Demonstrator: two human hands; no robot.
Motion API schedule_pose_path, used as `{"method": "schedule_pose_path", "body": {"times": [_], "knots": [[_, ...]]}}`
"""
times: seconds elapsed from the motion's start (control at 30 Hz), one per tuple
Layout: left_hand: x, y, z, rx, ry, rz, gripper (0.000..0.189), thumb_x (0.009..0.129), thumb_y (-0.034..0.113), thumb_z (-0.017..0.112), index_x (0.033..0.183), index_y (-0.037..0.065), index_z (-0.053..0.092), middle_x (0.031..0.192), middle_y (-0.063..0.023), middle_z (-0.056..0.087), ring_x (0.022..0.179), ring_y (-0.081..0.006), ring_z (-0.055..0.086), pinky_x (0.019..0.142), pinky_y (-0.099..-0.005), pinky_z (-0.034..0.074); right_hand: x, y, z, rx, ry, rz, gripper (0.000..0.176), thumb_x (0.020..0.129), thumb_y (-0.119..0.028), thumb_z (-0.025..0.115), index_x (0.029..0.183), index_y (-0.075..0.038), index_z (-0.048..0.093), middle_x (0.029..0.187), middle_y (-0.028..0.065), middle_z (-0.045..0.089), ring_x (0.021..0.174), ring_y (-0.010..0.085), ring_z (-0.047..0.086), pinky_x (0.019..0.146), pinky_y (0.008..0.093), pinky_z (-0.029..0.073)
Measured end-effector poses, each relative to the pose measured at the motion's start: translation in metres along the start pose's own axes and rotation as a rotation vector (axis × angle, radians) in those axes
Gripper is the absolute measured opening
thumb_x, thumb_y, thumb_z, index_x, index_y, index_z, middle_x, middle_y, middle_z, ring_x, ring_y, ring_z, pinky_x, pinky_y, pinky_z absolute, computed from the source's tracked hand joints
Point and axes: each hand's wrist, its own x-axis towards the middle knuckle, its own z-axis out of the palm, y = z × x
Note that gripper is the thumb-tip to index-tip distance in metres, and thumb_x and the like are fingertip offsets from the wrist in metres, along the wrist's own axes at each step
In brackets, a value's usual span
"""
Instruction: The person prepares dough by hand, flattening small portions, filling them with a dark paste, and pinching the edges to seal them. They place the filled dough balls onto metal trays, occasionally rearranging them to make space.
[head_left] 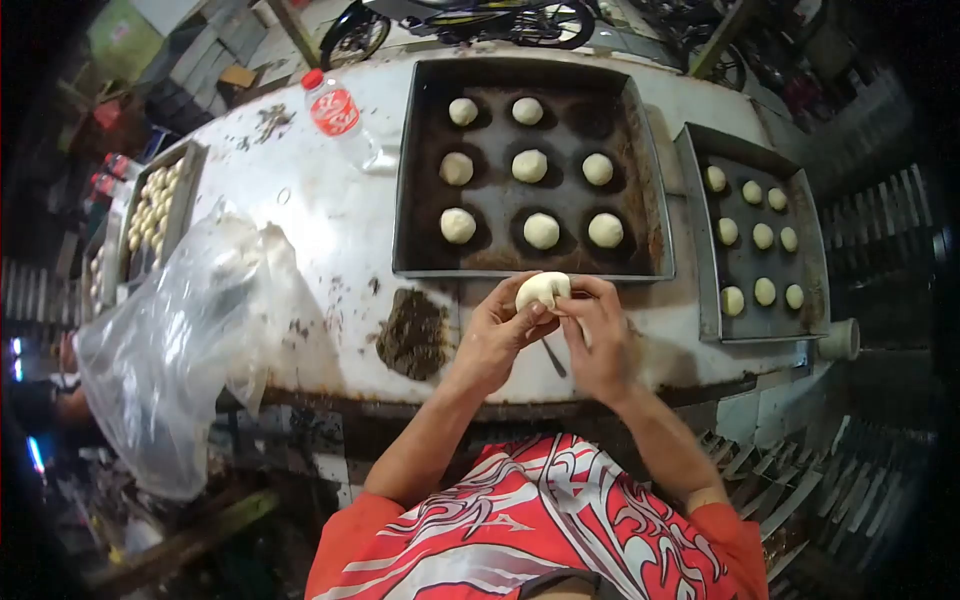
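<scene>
Three baking trays sit on the white table (330, 230). The large tray (420, 170) in the upper centre of the frame holds eight dough balls in three rows, two in the top row and three in each of the others. The smaller tray (700, 250) at the right holds nine, three to a row. The narrow tray (190, 190) at the upper left is packed with small pieces, too many to count. One plastic bottle (335, 110) with a red label lies at the top left of the table, one clear plastic bag (170, 340) slumps over the left edge, and one dark heap (415, 335) lies left of the hands.

One more dough ball (543, 290) is held in the centre of the frame, just below the large tray. The left hand (495, 335) cups it from the left with fingers curled underneath; the right hand (600, 335) pinches it from the right with thumb and fingertips. Both forearms rise from the bottom of the frame and meet at the ball.
</scene>
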Motion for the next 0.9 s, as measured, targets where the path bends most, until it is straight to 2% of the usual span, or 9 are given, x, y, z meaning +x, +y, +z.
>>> {"method": "schedule_pose_path", "body": {"times": [0.07,0.23,0.3,0.37,0.53,0.57,0.7,0.83,0.9], "knots": [[0.017,0.023,0.005,-0.246,0.023,-0.091,0.036,0.093,0.014,0.048,0.126,0.002,0.04,0.115,-0.0116,0.054,0.105,-0.0192,0.054,0.091,-0.035,0.047,0.005,0.002,0.016,-0.326,0.105,-0.192,0.036,0.071,0.007,0.057,0.104,-0.005,0.061,0.119,0.0176,0.04,0.112,0.0377,0.038,0.094,0.0451,0.033],[0.058,0.016,0.002,-0.417,-0.047,-0.144,0.035,0.093,0.009,0.045,0.127,0.002,0.038,0.119,-0.0121,0.05,0.107,-0.0199,0.052,0.093,-0.0312,0.043,0.013,0.008,0.005,-0.37,-0.078,-0.155,0.028,0.073,0.001,0.057,0.101,-0.004,0.061,0.121,0.0143,0.043,0.113,0.0351,0.041,0.092,0.0416,0.038],[0.071,-0.001,0.001,-0.051,-0.028,0.1,0.036,0.09,0.004,0.047,0.125,0.002,0.037,0.115,-0.0122,0.05,0.106,-0.0185,0.051,0.092,-0.0302,0.043,0.007,0.014,-0.009,-0.269,-0.172,-0.165,0.029,0.076,-0.001,0.058,0.105,-0.004,0.059,0.122,0.0131,0.044,0.113,0.0319,0.044,0.09,0.039,0.041],[0.067,0.0,0.014,0.289,-0.115,0.174,0.045,0.083,-0.002,0.056,0.124,0.002,0.037,0.113,-0.0142,0.053,0.105,-0.0218,0.052,0.091,-0.0303,0.043,-0.002,0.017,-0.022,0.433,0.223,0.408,0.037,0.082,-0.006,0.06,0.118,-0.004,0.051,0.123,0.0105,0.046,0.112,0.0229,0.047,0.087,0.0322,0.043],[0.05,-0.032,0.052,1.097,-0.535,0.444,0.066,0.071,0.017,0.071,0.127,0.006,0.039,0.118,-0.0207,0.052,0.124,-0.0372,0.036,0.099,-0.0446,0.033,-0.055,0.021,-0.055,0.519,0.347,0.742,0.031,0.083,-0.003,0.06,0.113,0.0,0.054,0.111,0.0071,0.056,0.092,0.0108,0.056,0.08,0.0238,0.047],[0.047,-0.038,0.055,1.001,-0.573,0.348,0.073,0.069,0.022,0.073,0.131,0.008,0.037,0.126,-0.0214,0.046,0.128,-0.0372,0.029,0.101,-0.0445,0.03,-0.081,0.032,-0.065,0.586,0.375,0.852,0.028,0.083,-0.003,0.057,0.112,-0.001,0.055,0.109,0.0092,0.057,0.091,0.0143,0.058,0.078,0.0235,0.048],[0.037,-0.084,0.065,1.308,-0.467,0.491,0.076,0.068,0.033,0.073,0.132,0.016,0.037,0.133,-0.0207,0.036,0.126,-0.0436,0.027,0.097,-0.055,0.029,-0.158,0.045,-0.113,0.868,0.892,0.824,0.027,0.088,-0.013,0.052,0.113,-0.004,0.052,0.106,0.0111,0.056,0.092,0.0216,0.058,0.077,0.0293,0.05],[0.045,-0.163,0.072,1.71,-0.234,0.582,0.056,0.074,0.037,0.066,0.124,0.019,0.047,0.132,-0.0194,0.035,0.121,-0.0466,0.029,0.09,-0.0642,0.029,-0.197,0.05,-0.132,0.825,0.845,0.803,0.029,0.089,-0.018,0.053,0.114,-0.004,0.05,0.107,0.0094,0.055,0.093,0.0208,0.058,0.08,0.0305,0.049],[0.055,-0.169,0.077,1.782,-0.146,0.547,0.044,0.077,0.032,0.063,0.116,0.015,0.052,0.122,-0.0195,0.045,0.115,-0.0428,0.037,0.088,-0.0584,0.034,-0.205,0.064,-0.129,0.918,0.791,0.817,0.03,0.089,-0.02,0.053,0.114,-0.003,0.05,0.107,0.0095,0.055,0.094,0.0209,0.057,0.081,0.0307,0.049]]}}
